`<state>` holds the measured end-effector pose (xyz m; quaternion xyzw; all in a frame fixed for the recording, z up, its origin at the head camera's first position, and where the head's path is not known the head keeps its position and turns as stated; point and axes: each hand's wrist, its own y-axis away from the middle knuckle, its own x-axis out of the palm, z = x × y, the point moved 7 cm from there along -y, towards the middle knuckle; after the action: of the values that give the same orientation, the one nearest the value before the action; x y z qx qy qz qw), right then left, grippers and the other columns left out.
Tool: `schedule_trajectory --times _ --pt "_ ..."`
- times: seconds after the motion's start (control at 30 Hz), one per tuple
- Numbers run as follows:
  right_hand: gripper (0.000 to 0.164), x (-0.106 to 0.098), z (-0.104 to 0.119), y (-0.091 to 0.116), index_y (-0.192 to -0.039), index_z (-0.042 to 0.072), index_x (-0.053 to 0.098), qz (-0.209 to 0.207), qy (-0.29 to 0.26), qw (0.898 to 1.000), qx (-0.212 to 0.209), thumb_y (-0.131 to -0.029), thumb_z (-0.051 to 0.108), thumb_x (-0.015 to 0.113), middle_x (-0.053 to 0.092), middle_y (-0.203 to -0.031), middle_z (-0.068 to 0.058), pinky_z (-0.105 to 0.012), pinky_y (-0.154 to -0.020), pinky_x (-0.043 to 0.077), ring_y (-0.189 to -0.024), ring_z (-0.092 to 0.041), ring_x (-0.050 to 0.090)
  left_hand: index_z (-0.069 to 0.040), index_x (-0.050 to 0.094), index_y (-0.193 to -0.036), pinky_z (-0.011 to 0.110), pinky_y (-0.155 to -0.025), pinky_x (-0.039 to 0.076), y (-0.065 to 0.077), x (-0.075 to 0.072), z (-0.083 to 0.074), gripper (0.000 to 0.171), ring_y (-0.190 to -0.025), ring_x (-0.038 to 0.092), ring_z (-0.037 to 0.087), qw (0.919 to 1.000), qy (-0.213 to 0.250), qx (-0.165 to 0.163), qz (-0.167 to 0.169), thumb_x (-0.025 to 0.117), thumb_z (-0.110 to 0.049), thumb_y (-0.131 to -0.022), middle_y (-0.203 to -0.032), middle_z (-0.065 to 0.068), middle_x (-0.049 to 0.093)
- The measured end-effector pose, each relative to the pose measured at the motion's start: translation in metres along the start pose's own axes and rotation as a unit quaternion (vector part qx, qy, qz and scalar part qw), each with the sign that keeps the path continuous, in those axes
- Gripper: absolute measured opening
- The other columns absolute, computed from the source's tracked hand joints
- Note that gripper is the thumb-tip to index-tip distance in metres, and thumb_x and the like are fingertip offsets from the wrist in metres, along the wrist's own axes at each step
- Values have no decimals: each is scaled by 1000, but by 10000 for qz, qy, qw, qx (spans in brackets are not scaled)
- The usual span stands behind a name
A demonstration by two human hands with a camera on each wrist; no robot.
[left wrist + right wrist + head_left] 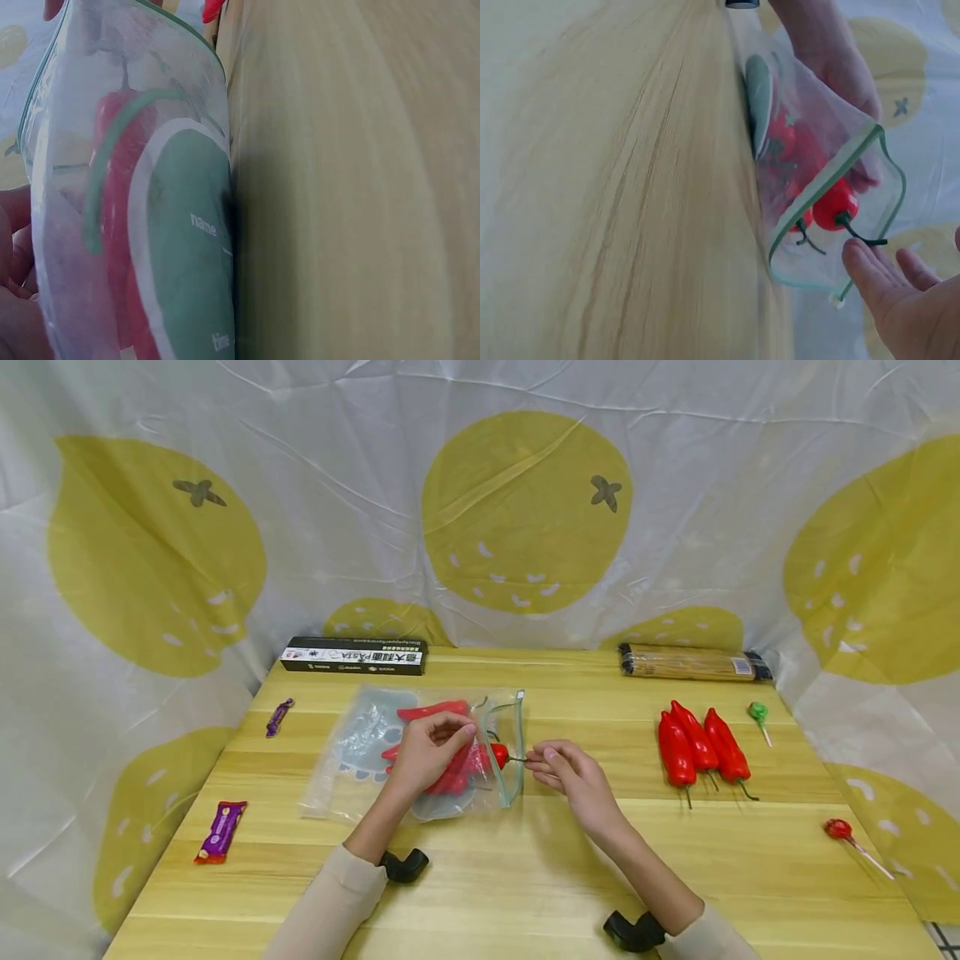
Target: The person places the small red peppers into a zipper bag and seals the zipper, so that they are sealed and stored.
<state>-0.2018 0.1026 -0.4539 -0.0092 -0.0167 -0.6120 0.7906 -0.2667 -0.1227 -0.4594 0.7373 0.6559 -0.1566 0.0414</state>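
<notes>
A clear zip bag (345,777) with a green-edged mouth lies on the table, its opening toward the right hand. Several red chili peppers (835,205) with dark green stems are inside. My left hand (431,752) is over the bag and pinches its upper film between thumb and fingers. At the mouth, the right hand (570,781) has its fingers extended, the tips right at the stem (866,240) of one pepper that points out of the opening. A green printed label (187,225) with writing shows on the bag's side in the left wrist view.
Three red peppers (701,747) lie at the right, near green (759,712) and red (837,829) lollipops. Purple-wrapped sweets (222,832) are at the left. A black pasta box (352,657) and a rolled bamboo mat (690,662) lie along the back by the curtain (525,385).
</notes>
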Motion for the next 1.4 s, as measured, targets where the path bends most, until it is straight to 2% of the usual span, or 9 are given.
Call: schedule_trajectory --times 0.27,0.43,0.63,0.8,0.93,1.07,1.17,1.27,1.4 --pt "59 22 5 -12 -133 -11 42 521 -733 9959 -61 -105 40 39 47 -138 -32 -44 -106 43 -130 -42 49 -22 74 -96 25 -86 56 2 1 -6 21 -95 70 12 10000 48 75 -32 73 -39 -86 -95 -2 73" --pt "65 36 -3 -29 -137 -11 38 569 -1237 9905 171 -105 45 33 47 -139 -31 -45 -108 42 -130 -38 49 -19 73 -97 25 -86 56 2 -1 -9 22 -95 69 14 9995 226 173 -122 73 -39 -86 -96 0 73" --pt "72 45 -16 -44 -142 -6 37 629 -1435 9865 472 -103 54 29 44 -144 -25 -46 -112 37 -135 -37 44 -14 72 -99 23 -87 55 1 -3 -8 24 -96 69 14 9983 456 217 -280 72 -35 -87 -100 4 72" --pt "71 39 -18 -46 -145 -5 32 865 -1236 9881 306 -104 53 26 40 -148 -26 -50 -113 35 -136 -40 41 -8 71 -102 20 -87 54 3 -3 -14 21 -95 68 12 9980 535 231 -231 71 -26 -90 -101 6 71" --pt "62 15 -9 -39 -142 -7 33 712 -891 9935 -72 -106 43 31 40 -144 -33 -53 -107 42 -130 -49 44 -3 70 -101 19 -85 54 7 -5 -28 18 -93 67 10 9979 539 252 -264 70 -18 -91 -101 7 71" --pt "48 -30 2 -23 -134 -2 46 40 -50 9995 -294 -102 34 49 54 -130 -27 -45 -94 53 -117 -45 56 -3 70 -100 19 -84 54 8 -5 -35 17 -92 67 9 9981 522 169 -270 70 -17 -90 -103 7 71" --pt "42 -72 7 -8 -128 4 54 -570 872 9940 -321 -98 33 59 61 -119 -18 -38 -86 58 -105 -35 64 -3 70 -102 19 -86 54 7 -5 -35 18 -93 66 9 9977 623 128 -236 69 -16 -91 -105 9 70" --pt "42 -111 10 8 -126 10 57 -1135 1889 9752 -227 -94 39 62 64 -115 -10 -31 -81 59 -96 -20 68 -1 69 -110 18 -87 54 7 -6 -34 23 -95 66 8 9967 779 110 -177 68 -16 -92 -112 13 69" --pt "45 -154 14 29 -124 17 60 -1877 3233 9275 -18 -91 47 64 67 -114 -4 -16 -74 54 -92 -5 64 -3 69 -115 17 -88 53 8 -7 -31 27 -98 65 5 9967 808 45 -84 67 -17 -92 -121 14 67"
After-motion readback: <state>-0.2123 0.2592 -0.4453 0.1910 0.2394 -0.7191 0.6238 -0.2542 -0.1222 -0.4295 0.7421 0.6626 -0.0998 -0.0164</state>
